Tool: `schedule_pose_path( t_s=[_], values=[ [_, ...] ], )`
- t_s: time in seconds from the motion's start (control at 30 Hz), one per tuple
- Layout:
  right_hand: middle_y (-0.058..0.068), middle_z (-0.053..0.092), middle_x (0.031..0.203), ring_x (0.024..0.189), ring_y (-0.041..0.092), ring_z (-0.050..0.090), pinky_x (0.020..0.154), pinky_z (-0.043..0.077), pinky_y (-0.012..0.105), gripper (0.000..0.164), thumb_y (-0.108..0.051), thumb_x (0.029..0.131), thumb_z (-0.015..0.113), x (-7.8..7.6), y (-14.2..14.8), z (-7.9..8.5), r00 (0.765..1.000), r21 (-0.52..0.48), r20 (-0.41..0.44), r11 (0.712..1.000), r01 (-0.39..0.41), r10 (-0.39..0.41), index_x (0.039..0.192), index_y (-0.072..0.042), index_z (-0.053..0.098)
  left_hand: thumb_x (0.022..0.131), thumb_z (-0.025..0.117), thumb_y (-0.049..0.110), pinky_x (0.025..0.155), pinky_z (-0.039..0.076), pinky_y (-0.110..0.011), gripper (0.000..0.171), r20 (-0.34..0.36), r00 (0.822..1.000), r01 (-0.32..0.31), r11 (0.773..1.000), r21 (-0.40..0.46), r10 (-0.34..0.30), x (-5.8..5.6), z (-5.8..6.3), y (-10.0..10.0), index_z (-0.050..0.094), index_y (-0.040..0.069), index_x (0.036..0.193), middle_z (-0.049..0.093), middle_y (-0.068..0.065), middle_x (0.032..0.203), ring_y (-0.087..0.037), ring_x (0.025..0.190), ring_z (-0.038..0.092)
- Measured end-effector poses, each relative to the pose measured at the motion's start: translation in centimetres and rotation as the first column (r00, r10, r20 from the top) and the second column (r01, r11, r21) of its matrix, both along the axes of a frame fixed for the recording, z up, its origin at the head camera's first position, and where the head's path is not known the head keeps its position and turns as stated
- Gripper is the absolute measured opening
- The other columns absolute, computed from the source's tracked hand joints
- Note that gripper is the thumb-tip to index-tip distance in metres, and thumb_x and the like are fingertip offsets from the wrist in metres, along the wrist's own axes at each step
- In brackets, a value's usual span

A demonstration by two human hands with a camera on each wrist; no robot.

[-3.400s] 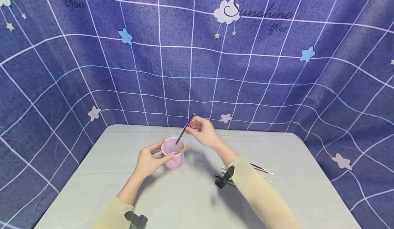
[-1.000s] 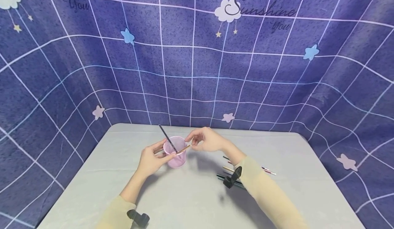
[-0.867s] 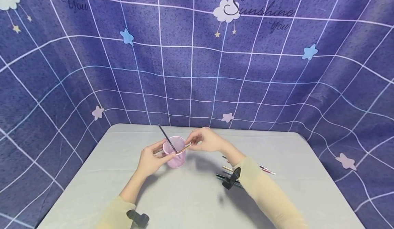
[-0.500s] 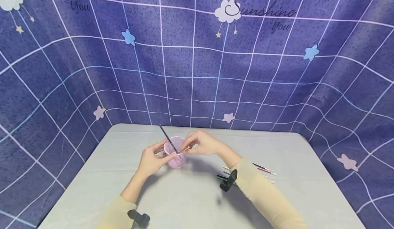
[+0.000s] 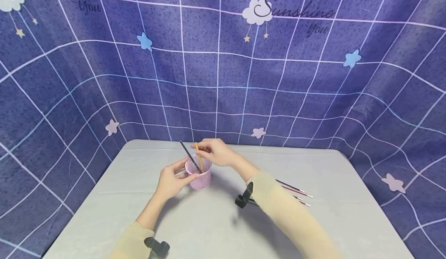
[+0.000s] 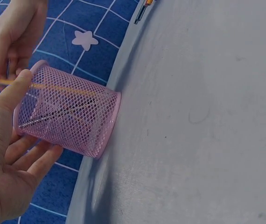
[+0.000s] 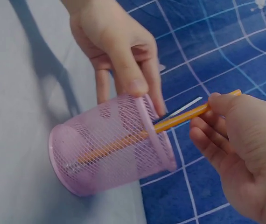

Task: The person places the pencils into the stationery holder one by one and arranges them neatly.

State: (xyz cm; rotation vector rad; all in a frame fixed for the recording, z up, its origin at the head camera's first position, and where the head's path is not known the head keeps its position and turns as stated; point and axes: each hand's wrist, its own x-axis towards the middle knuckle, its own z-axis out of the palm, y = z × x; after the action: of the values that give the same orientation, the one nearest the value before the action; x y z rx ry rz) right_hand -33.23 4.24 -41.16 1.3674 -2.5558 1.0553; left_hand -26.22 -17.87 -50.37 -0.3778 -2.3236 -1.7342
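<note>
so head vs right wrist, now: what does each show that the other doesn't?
Head only: loose pencils on the table, partly hidden by the right sleeve; both black wrist mounts.
Right wrist only: the lower end of the yellow pencil, seen through the pink cup's mesh.
Both: left grip holding the cup, right grip pinching the yellow pencil, a dark pencil leaning in the cup.

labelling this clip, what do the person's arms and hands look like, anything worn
The left hand and right hand are bare, without gloves. Both sleeves are pale yellow and plain, with a small black device near each cuff.
</note>
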Motion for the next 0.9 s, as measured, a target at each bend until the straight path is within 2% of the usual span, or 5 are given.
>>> schedule_pose_path(
  t_s=[0.1, 0.23, 0.43, 0.63, 0.9],
  values=[
    [0.005, 0.074, 0.094, 0.073, 0.002, 0.057, 0.065, 0.050, 0.012, 0.030, -0.014, 0.104, 0.069, -0.4, -1.4, -0.4, 0.999, 0.027, -0.034, 0.999, 0.040, -0.039, 0.132, -0.005, 0.074, 0.080, 0.095, 0.013, 0.094, 0.065, -0.045, 0.075, -0.009, 1.000, -0.002, 1.000, 0.002, 0.002, 0.0, -0.1, -0.1, 0.061, -0.005, 0.145, 0.068, -0.031, 0.136, -0.046, 0.123, 0.071],
    [0.006, 0.078, 0.095, 0.076, 0.008, 0.068, 0.069, 0.053, 0.008, 0.034, -0.013, 0.099, 0.075, -0.5, -3.0, -0.8, 0.994, 0.034, -0.068, 0.996, 0.086, -0.083, 0.132, -0.003, 0.074, 0.080, 0.095, 0.012, 0.093, 0.065, -0.043, 0.074, -0.007, 1.000, -0.003, 1.000, 0.004, 0.003, 0.0, -0.1, -0.1, 0.062, -0.004, 0.144, 0.070, -0.030, 0.135, -0.045, 0.123, 0.071],
    [0.005, 0.080, 0.095, 0.079, 0.013, 0.076, 0.069, 0.055, 0.008, 0.033, -0.009, 0.095, 0.078, -0.2, -3.9, -1.3, 0.982, -0.001, -0.105, 0.987, 0.159, -0.158, 0.128, -0.005, 0.076, 0.080, 0.095, 0.015, 0.093, 0.066, -0.040, 0.074, -0.009, 1.000, -0.011, 1.000, -0.012, 0.011, 0.1, -0.1, 0.0, 0.063, -0.001, 0.145, 0.071, -0.028, 0.134, -0.044, 0.123, 0.072],
    [0.007, 0.079, 0.092, 0.080, 0.016, 0.077, 0.071, 0.058, 0.010, 0.023, -0.004, 0.095, 0.075, 0.2, -2.3, -0.9, 0.973, -0.056, -0.122, 0.980, 0.191, -0.197, 0.118, -0.004, 0.078, 0.081, 0.095, 0.014, 0.092, 0.066, -0.042, 0.075, -0.012, 1.000, -0.008, 1.000, -0.004, 0.008, 0.1, 0.0, 0.1, 0.062, -0.001, 0.146, 0.070, -0.029, 0.135, -0.045, 0.124, 0.071],
    [0.009, 0.080, 0.093, 0.080, 0.018, 0.077, 0.076, 0.065, 0.021, 0.016, -0.003, 0.094, 0.074, 0.5, 2.8, 1.0, 0.962, -0.075, -0.124, 0.969, 0.235, -0.243, 0.110, -0.004, 0.080, 0.079, 0.096, 0.016, 0.091, 0.066, -0.039, 0.076, -0.011, 0.999, -0.031, 0.999, -0.020, 0.031, 0.2, 0.0, 0.2, 0.062, -0.002, 0.145, 0.072, -0.029, 0.132, -0.044, 0.122, 0.072]
  ],
)
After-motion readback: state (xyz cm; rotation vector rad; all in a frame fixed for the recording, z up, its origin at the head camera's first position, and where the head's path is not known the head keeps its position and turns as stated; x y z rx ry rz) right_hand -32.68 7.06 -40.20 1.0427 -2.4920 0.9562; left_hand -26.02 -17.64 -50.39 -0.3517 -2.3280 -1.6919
